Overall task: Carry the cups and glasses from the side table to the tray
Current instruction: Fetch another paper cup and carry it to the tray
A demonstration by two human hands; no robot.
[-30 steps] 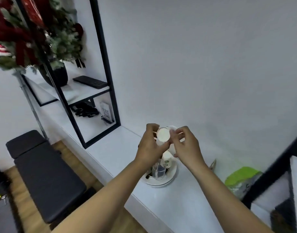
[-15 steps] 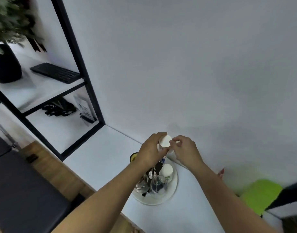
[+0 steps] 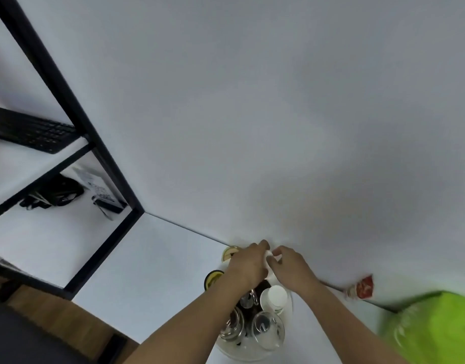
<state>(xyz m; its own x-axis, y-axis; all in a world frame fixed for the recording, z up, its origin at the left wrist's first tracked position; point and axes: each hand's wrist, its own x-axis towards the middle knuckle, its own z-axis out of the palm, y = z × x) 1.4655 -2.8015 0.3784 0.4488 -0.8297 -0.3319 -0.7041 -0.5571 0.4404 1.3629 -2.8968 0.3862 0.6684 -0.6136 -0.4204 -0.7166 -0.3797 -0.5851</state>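
A round white tray (image 3: 242,355) sits on the white counter (image 3: 152,264) by the wall. On it stand a white cup (image 3: 274,298) upside down and clear glasses (image 3: 267,329). My left hand (image 3: 248,266) and my right hand (image 3: 292,266) meet above the tray's far side. Together they hold a small white cup (image 3: 268,254); only a sliver of it shows between the fingers. My left forearm hides part of the tray.
Two round yellow-and-black lids (image 3: 213,278) lie left of the tray. A red packet (image 3: 363,286) leans at the wall; a bright green bag (image 3: 433,329) sits at right. A black-framed shelf (image 3: 76,114) holding a keyboard (image 3: 31,130) stands at left.
Both hands have come down with the white cup toward the far side of the tray. The view has swung right and closer to the counter.
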